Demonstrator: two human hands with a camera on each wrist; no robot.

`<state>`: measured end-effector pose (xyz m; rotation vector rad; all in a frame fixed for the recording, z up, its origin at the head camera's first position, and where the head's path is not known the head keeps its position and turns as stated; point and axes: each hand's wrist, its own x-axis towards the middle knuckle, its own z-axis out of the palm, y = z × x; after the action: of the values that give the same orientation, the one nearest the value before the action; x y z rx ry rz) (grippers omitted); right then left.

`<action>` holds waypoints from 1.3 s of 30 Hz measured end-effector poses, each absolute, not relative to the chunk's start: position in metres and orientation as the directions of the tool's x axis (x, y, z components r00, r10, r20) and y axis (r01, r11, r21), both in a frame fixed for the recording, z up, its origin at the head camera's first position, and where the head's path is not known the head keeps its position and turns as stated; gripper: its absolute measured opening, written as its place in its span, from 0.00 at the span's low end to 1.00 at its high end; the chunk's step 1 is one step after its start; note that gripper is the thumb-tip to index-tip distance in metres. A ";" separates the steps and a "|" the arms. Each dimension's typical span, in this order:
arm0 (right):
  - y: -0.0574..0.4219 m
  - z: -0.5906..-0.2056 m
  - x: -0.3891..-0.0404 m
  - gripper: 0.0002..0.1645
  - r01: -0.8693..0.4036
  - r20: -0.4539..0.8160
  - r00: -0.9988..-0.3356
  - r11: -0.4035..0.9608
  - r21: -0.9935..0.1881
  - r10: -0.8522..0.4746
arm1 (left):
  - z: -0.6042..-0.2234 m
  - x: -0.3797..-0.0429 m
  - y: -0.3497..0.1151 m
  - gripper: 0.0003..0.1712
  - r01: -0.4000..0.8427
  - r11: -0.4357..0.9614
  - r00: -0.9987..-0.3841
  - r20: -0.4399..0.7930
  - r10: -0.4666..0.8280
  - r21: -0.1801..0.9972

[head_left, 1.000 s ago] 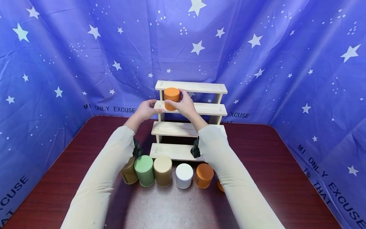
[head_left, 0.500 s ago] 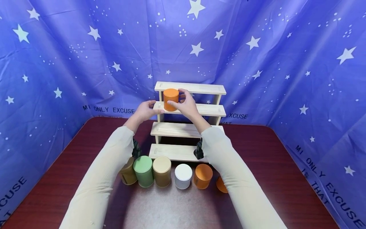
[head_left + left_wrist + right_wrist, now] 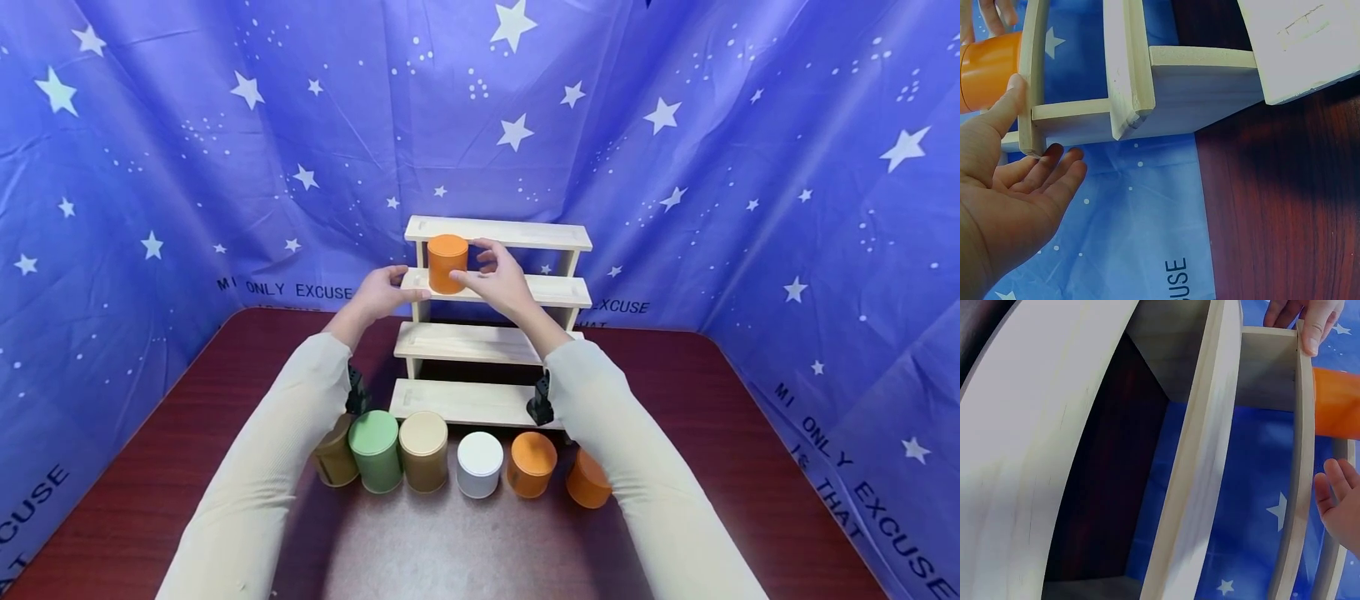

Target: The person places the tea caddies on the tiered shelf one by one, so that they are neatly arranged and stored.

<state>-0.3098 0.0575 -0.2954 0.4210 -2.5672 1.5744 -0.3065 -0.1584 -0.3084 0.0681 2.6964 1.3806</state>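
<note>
An orange canister stands upright at the left end of the second-highest board of a pale wooden stepped shelf. My left hand holds the end of that board, thumb on its front edge and fingers behind, as the left wrist view also shows. Just right of the canister is my right hand, its fingers spread. The thumb lies close to the canister's side in the head view. In the right wrist view the right hand's fingers are apart from the orange canister.
In front of the shelf stands a row of canisters: brown, green, tan-lidded, white, and two orange, one beside the other, which my right sleeve partly covers. A blue starry curtain hangs around the dark red table.
My right hand has loosened from the orange canister and shifted right, its fingers opening away from it. The canister stays on the board. My left hand has kept its hold on the shelf.
</note>
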 end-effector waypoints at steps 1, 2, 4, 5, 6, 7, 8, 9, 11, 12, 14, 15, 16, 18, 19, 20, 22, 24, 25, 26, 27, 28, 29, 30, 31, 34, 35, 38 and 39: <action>0.059 -0.295 -0.309 0.45 -0.286 0.225 -0.956 0.430 -0.857 -0.187 | -0.309 -0.307 -0.158 0.48 -0.013 0.584 -0.993 -0.080 0.089 0.811; 0.061 -0.295 -0.308 0.45 -0.288 0.225 -0.955 0.436 -0.853 -0.191 | -0.309 -0.307 -0.158 0.48 -0.017 0.584 -0.993 -0.083 0.087 0.812; 0.064 -0.294 -0.306 0.45 -0.297 0.228 -0.953 0.449 -0.843 -0.202 | -0.309 -0.307 -0.158 0.48 -0.020 0.584 -0.993 -0.084 0.082 0.811; 0.066 -0.294 -0.305 0.45 -0.302 0.229 -0.951 0.455 -0.838 -0.209 | -0.309 -0.307 -0.158 0.48 -0.022 0.585 -0.993 -0.085 0.081 0.811; 0.068 -0.293 -0.304 0.44 -0.309 0.234 -0.949 0.464 -0.830 -0.213 | -0.309 -0.307 -0.157 0.48 -0.024 0.584 -0.993 -0.085 0.077 0.811; 0.069 -0.293 -0.302 0.44 -0.316 0.239 -0.946 0.469 -0.825 -0.218 | -0.309 -0.307 -0.157 0.48 -0.024 0.586 -0.993 -0.085 0.076 0.810; 0.071 -0.293 -0.301 0.44 -0.326 0.247 -0.943 0.471 -0.820 -0.223 | -0.309 -0.307 -0.157 0.48 -0.025 0.585 -0.994 -0.085 0.076 0.811; 0.072 -0.293 -0.299 0.44 -0.333 0.251 -0.940 0.475 -0.814 -0.230 | -0.309 -0.307 -0.157 0.48 -0.026 0.586 -0.994 -0.086 0.074 0.810; 0.075 -0.293 -0.296 0.43 -0.349 0.258 -0.934 0.482 -0.804 -0.246 | -0.309 -0.307 -0.158 0.48 -0.030 0.586 -0.994 -0.089 0.071 0.810; 0.076 -0.292 -0.295 0.43 -0.357 0.262 -0.931 0.486 -0.798 -0.253 | -0.309 -0.307 -0.158 0.48 -0.032 0.585 -0.994 -0.089 0.069 0.811; 0.079 -0.292 -0.291 0.42 -0.368 0.263 -0.926 0.492 -0.789 -0.271 | -0.309 -0.306 -0.158 0.48 -0.028 0.583 -0.994 -0.085 0.071 0.812; 0.081 -0.292 -0.290 0.41 -0.374 0.264 -0.923 0.497 -0.783 -0.279 | -0.309 -0.306 -0.158 0.48 -0.021 0.583 -0.994 -0.079 0.075 0.812; 0.083 -0.293 -0.288 0.41 -0.380 0.266 -0.921 0.498 -0.779 -0.286 | -0.309 -0.306 -0.158 0.47 -0.014 0.582 -0.994 -0.073 0.078 0.813; 0.086 -0.293 -0.286 0.40 -0.385 0.264 -0.918 0.508 -0.770 -0.297 | -0.308 -0.306 -0.158 0.47 -0.001 0.578 -0.995 -0.061 0.085 0.816; 0.088 -0.293 -0.285 0.40 -0.387 0.261 -0.917 0.512 -0.767 -0.301 | -0.308 -0.306 -0.158 0.47 0.005 0.578 -0.995 -0.056 0.088 0.816; 0.090 -0.293 -0.283 0.40 -0.389 0.261 -0.916 0.516 -0.763 -0.305 | -0.308 -0.306 -0.157 0.47 0.008 0.577 -0.994 -0.054 0.090 0.817; 0.093 -0.293 -0.281 0.39 -0.391 0.257 -0.915 0.523 -0.757 -0.311 | -0.308 -0.306 -0.157 0.47 0.010 0.579 -0.994 -0.054 0.092 0.816; 0.096 -0.294 -0.278 0.40 -0.390 0.250 -0.914 0.525 -0.757 -0.320 | -0.309 -0.306 -0.158 0.47 0.006 0.585 -0.994 -0.059 0.091 0.811; 0.097 -0.294 -0.276 0.39 -0.392 0.247 -0.912 0.522 -0.758 -0.327 | -0.310 -0.306 -0.158 0.47 0.004 0.589 -0.994 -0.062 0.091 0.808; 0.099 -0.294 -0.275 0.39 -0.396 0.246 -0.910 0.519 -0.758 -0.335 | -0.310 -0.307 -0.158 0.47 0.002 0.591 -0.994 -0.063 0.091 0.807; 0.101 -0.294 -0.273 0.39 -0.398 0.244 -0.908 0.517 -0.758 -0.341 | -0.311 -0.307 -0.158 0.47 0.000 0.593 -0.994 -0.066 0.090 0.805; 0.103 -0.295 -0.271 0.39 -0.401 0.243 -0.906 0.517 -0.756 -0.347 | -0.311 -0.307 -0.158 0.47 -0.002 0.595 -0.994 -0.068 0.088 0.804; 0.104 -0.295 -0.269 0.39 -0.404 0.243 -0.904 0.514 -0.757 -0.353 | -0.311 -0.307 -0.158 0.48 -0.002 0.595 -0.994 -0.067 0.087 0.804; 0.106 -0.295 -0.268 0.39 -0.409 0.245 -0.901 0.512 -0.755 -0.359 | -0.312 -0.308 -0.158 0.48 -0.002 0.595 -0.994 -0.067 0.087 0.804; 0.108 -0.296 -0.266 0.39 -0.415 0.248 -0.898 0.514 -0.751 -0.363 | -0.312 -0.308 -0.158 0.47 0.000 0.593 -0.994 -0.065 0.087 0.805; 0.114 -0.297 -0.262 0.39 -0.424 0.253 -0.894 0.514 -0.746 -0.370 | -0.312 -0.308 -0.158 0.47 0.008 0.590 -0.994 -0.057 0.092 0.808; 0.116 -0.296 -0.260 0.38 -0.423 0.251 -0.894 0.514 -0.746 -0.372 | -0.312 -0.308 -0.158 0.47 0.011 0.587 -0.994 -0.054 0.093 0.809; 0.123 -0.297 -0.257 0.38 -0.426 0.249 -0.892 0.515 -0.744 -0.377 | -0.312 -0.309 -0.158 0.47 0.016 0.582 -0.994 -0.050 0.097 0.813; 0.125 -0.297 -0.255 0.38 -0.428 0.250 -0.891 0.516 -0.742 -0.380 | -0.312 -0.309 -0.158 0.47 0.015 0.581 -0.994 -0.050 0.095 0.814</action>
<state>-0.2552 0.1254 -0.2966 0.7161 -2.6864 1.3398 -0.3088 -0.1584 -0.3118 0.0939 2.7147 1.3960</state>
